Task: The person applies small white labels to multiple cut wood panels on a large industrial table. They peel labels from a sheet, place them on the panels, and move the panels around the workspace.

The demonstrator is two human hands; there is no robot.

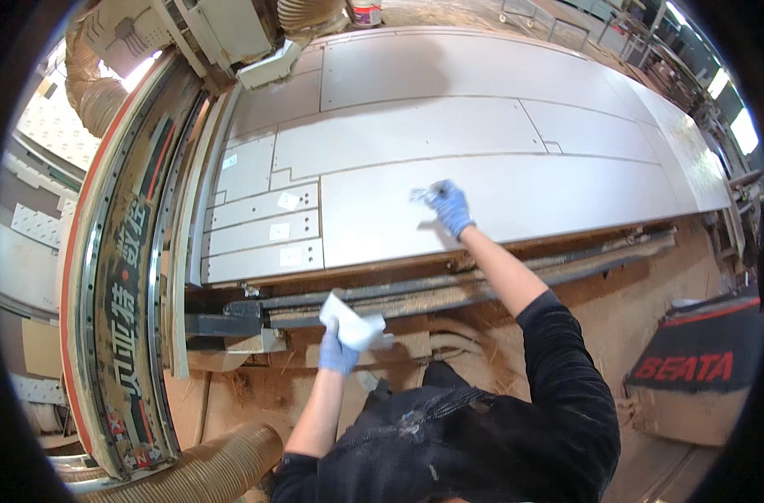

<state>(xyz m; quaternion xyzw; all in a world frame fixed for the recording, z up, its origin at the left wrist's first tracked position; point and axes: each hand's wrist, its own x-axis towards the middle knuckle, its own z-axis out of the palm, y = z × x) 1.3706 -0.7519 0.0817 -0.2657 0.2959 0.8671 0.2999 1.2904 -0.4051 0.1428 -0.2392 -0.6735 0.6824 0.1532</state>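
Head view: gripping a curled white sheet (358, 330) in the blue-gloved left hand (340, 352), with fingers closed round its lower left part, just off the near edge of a broad white board (483, 191); cannot tell whether one layer or several. Reaching over the same board with the blue-gloved right hand (452, 211), fingers bent, above a long panel on the near side. Showing at those fingertips, something small and pale (419, 195), too blurred to name; cannot tell whether gripped, nor whether touching the board. Cut by thin dark lines into panels of several sizes, some with stepped corners. Split at the near left corner into three narrow strips (241, 241), each bearing a white label (280, 230) and small dark holes toward the right end. Bounded on the left by a long machine beam (130, 277) with a dark face and a red stripe, and below the near edge by dark rails (415, 293) coated with brown dust. Visible farther out: a ribbed hose (218, 471) at lower left, a dark bin (696, 344) with a red upper edge at right, and dusty brown floor (583, 327) between.
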